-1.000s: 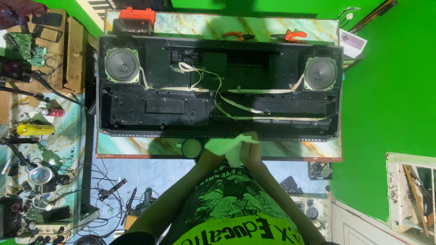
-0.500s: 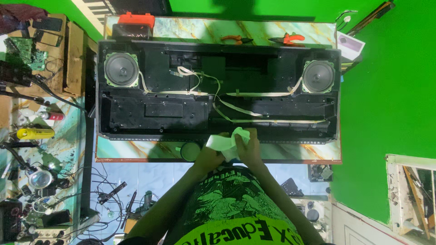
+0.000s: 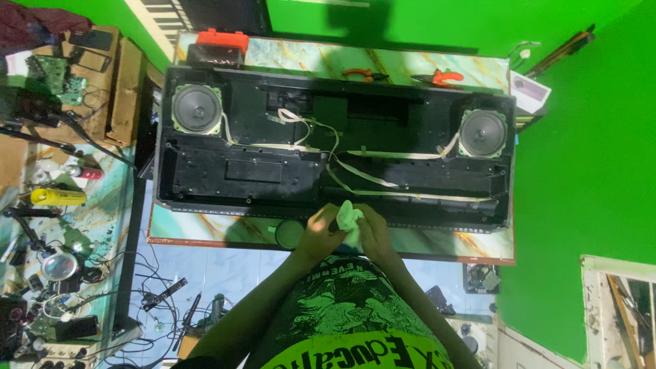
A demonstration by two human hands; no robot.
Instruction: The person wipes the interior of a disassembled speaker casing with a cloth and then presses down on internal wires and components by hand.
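1. The left hand point(image 3: 320, 232) and the right hand point(image 3: 374, 234) meet at the near edge of the table point(image 3: 437, 242); both are closed around a pale green cloth point(image 3: 348, 217), pinching it between them.
2. At 9 o'clock of the left hand, a small round dark lid point(image 3: 290, 234) lies on the table.
3. At 12 o'clock of the hands lies the open black keyboard case point(image 3: 260, 171), with white ribbon cables point(image 3: 383, 179) and a round speaker point(image 3: 197, 109) at each end.
4. Beyond it, orange pliers point(image 3: 441, 77) rest at the far edge.
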